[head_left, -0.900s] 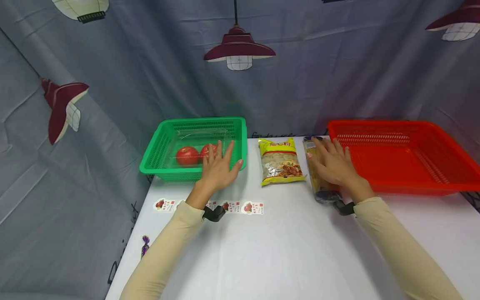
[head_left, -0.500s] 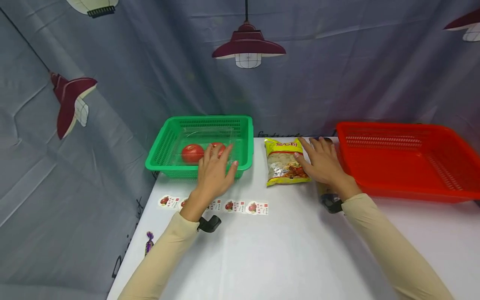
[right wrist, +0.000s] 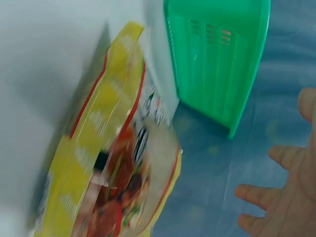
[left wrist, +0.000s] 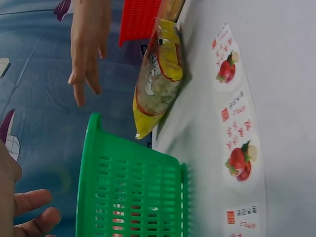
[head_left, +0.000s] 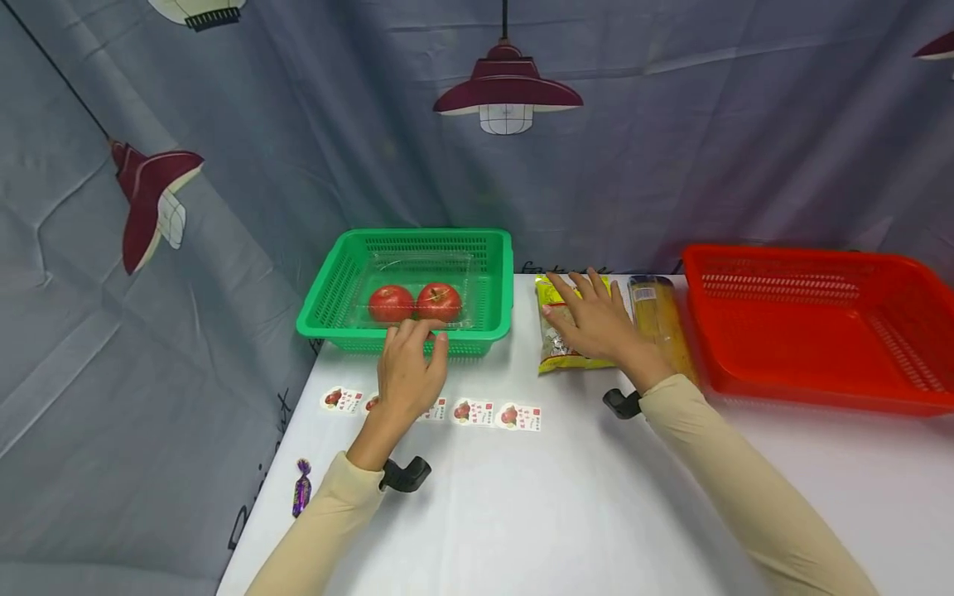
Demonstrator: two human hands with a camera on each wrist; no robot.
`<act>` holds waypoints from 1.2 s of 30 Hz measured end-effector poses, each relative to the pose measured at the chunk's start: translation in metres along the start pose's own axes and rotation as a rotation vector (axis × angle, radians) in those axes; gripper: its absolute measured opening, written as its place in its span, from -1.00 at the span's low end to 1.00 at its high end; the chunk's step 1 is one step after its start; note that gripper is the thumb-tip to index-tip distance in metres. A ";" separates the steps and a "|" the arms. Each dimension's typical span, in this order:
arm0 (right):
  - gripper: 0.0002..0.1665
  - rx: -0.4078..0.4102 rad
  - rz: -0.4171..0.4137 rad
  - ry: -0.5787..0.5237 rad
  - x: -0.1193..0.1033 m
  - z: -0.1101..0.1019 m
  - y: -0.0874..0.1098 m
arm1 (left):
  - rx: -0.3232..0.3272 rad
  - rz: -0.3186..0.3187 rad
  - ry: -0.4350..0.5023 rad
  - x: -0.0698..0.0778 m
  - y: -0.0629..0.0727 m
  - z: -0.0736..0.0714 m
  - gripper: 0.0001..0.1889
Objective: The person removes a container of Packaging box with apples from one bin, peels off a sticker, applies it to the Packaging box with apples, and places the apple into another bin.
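Just over the front rim of the green basket [head_left: 350, 334] hovers my left hand [head_left: 410, 372], fingers loosely bent and holding nothing. Inside the basket, two red apples [head_left: 439, 301] sit beneath a clear plastic box or lid [head_left: 421, 261]. My right hand [head_left: 599, 327] is over a yellow food bag [head_left: 553, 361], its fingers spread. The right wrist view shows those fingers [right wrist: 261, 196] apart from the bag, with nothing held. The bag lies on the white table, partly covered by the hand in the head view.
A long yellowish packet [head_left: 659, 319] lies right of the bag, beside a red basket [head_left: 820, 391]. A strip of apple-print stickers [head_left: 473, 411] runs across the table in front of the green basket. A purple wrapped candy [head_left: 301, 488] lies near the left edge. A grey curtain [head_left: 656, 165] hangs behind.
My right hand has moved left from the long packet to above the yellow bag. My left hand has drawn back from over the apples to the basket's front rim, and its fingers have bent.
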State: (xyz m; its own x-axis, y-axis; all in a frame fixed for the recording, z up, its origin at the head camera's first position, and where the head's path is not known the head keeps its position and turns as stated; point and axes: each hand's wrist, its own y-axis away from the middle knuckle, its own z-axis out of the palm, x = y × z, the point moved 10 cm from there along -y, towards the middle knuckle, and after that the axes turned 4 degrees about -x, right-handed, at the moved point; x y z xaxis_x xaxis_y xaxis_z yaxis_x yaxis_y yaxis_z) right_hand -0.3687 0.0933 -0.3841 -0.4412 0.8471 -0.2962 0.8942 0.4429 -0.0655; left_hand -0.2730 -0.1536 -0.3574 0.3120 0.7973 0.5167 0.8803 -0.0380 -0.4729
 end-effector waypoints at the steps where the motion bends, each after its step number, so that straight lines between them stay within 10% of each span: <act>1: -0.15 -0.001 -0.005 0.001 -0.003 0.002 -0.002 | -0.003 -0.015 0.003 -0.003 0.002 0.001 -0.69; 36: -0.19 -0.088 -0.149 0.065 -0.096 0.027 -0.054 | -0.021 -0.366 0.209 -0.070 0.016 0.022 -0.54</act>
State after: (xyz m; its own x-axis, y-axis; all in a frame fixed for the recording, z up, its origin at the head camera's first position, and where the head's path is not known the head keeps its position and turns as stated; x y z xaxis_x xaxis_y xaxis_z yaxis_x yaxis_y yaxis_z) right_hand -0.3723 -0.0194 -0.3778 -0.5745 0.7863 -0.2273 0.8100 0.5862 -0.0192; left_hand -0.2889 -0.1966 -0.4167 0.0412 0.6214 0.7824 0.9530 0.2108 -0.2176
